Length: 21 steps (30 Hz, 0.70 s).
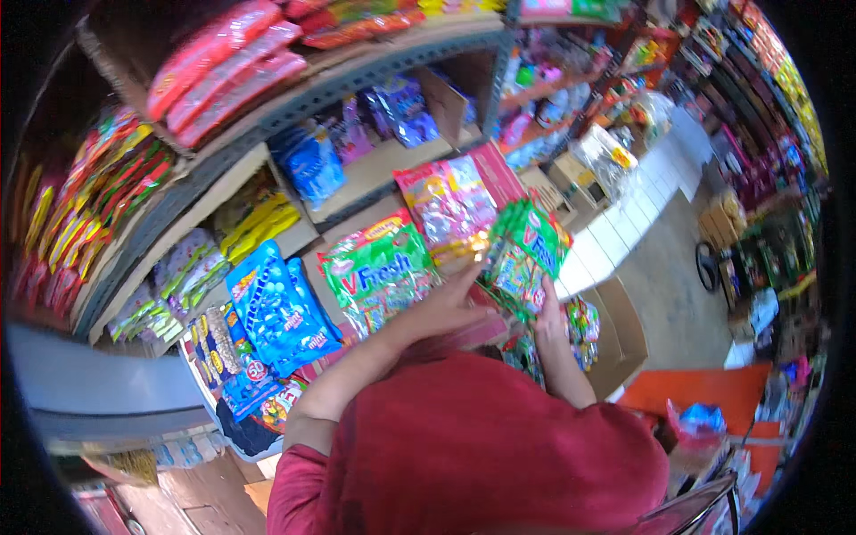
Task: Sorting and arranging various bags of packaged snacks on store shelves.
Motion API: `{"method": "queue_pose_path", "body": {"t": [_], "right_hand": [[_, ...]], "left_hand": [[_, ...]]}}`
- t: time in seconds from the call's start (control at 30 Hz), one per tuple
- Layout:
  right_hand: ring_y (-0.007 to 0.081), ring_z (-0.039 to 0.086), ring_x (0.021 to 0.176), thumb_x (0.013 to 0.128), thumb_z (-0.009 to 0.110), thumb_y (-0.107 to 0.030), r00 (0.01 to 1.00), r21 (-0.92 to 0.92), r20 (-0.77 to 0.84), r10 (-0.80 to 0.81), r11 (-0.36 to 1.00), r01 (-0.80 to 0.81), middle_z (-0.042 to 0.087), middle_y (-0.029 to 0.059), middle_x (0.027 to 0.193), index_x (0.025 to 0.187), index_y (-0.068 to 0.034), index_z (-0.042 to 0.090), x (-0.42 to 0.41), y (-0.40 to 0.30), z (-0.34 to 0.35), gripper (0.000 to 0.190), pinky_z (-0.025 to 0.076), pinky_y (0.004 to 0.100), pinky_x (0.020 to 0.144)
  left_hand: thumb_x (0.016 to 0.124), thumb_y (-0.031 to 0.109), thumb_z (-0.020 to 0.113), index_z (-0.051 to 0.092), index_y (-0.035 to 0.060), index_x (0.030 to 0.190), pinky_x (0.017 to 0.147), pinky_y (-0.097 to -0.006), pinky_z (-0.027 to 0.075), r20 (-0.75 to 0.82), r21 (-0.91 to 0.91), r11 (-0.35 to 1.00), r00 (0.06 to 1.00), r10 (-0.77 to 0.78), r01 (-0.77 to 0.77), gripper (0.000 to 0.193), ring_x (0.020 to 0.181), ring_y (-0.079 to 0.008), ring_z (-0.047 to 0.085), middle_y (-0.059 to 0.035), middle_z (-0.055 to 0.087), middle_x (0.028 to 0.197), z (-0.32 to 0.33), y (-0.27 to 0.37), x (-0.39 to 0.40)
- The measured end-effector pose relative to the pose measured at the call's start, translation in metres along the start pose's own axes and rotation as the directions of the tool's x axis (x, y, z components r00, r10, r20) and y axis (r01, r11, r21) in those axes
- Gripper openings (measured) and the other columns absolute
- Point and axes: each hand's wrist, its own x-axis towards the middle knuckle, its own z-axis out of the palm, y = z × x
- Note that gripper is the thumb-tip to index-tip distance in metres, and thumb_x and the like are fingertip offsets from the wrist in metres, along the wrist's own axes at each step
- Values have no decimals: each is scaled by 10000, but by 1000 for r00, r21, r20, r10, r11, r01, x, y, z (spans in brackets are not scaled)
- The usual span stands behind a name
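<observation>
In the head view my right hand holds green VFresh candy bags by their lower edge, tilted, right of centre. My left hand reaches out with its fingers apart, close to the left side of those bags, and nothing shows in it. Another green VFresh bag lies just beyond my left forearm. A pink candy bag lies behind it, next to a dark pink box. Blue mint candy bags lie to the left.
Metal shelving with bagged sweets stands in front and to the left. An open cardboard box with candy packs near it is at my right. A white tiled ledge runs behind it. Small blue packs lie near the left edge.
</observation>
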Motion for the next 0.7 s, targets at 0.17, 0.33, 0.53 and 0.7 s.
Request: {"method": "queue_pose_path", "body": {"t": [0.17, 0.33, 0.53, 0.7], "right_hand": [[280, 546, 1046, 899, 461, -362, 999, 75, 28, -21, 997, 19, 520, 133, 1213, 1259, -47, 425, 21, 29, -25, 480, 451, 436, 891], [258, 530, 1040, 842, 589, -214, 974, -216, -55, -220, 955, 204, 513, 123, 1182, 1285, -31, 350, 13, 3, -4, 535, 447, 389, 878], [196, 502, 984, 797, 646, -167, 863, -661, 99, -495, 616, 429, 501, 120, 1115, 1206, 7, 388, 32, -14, -14, 514, 410, 332, 856], [238, 408, 1104, 808, 613, -117, 759, -795, 185, -625, 359, 489, 392, 148, 1245, 1321, 20, 274, 47, -1, -37, 630, 288, 355, 980]], "left_hand": [[823, 333, 601, 236, 59, 1377, 1042, -354, 258, -83, 33, 999, 997, 3, -1, 718, 1256, -293, 340, -203, 356, 1337, -3, 0, -8], [844, 298, 575, 372, 39, 1308, 1018, -357, 301, -221, 48, 999, 975, 10, 1, 569, 1234, -300, 376, -187, 399, 1316, -32, 18, -26], [831, 301, 574, 481, 53, 1226, 1017, -393, 299, -562, 328, 944, 813, 152, 50, 476, 1224, -296, 392, -173, 449, 1279, -115, 47, -40], [773, 187, 623, 567, 44, 1114, 987, -412, 326, -498, 845, 497, 628, 598, 197, 374, 1175, -324, 433, -168, 485, 1240, -215, 108, -39]]}}
